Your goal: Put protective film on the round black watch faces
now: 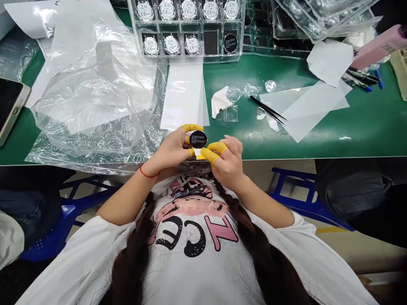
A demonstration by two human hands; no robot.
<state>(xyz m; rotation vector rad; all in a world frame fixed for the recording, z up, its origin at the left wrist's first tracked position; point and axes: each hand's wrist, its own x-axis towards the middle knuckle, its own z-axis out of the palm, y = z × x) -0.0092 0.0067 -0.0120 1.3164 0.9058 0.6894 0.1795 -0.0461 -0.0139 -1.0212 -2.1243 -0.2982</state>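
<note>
A round black disc with white print is held in my left hand, which has yellow finger covers and a red string at the wrist. Just below the disc, a small white piece is pinched by the covered fingertips of my right hand. The two hands nearly meet at the table's front edge. Beyond them, a clear tray holds silver round pieces in compartments; one bottom compartment shows only its dark base, and another holds a black disc.
Crumpled clear plastic covers the left of the green table, near a phone. White sheets lie ahead. Black tweezers, film scraps, more sheets, pens and a pink bottle are rightward. Blue stools stand below.
</note>
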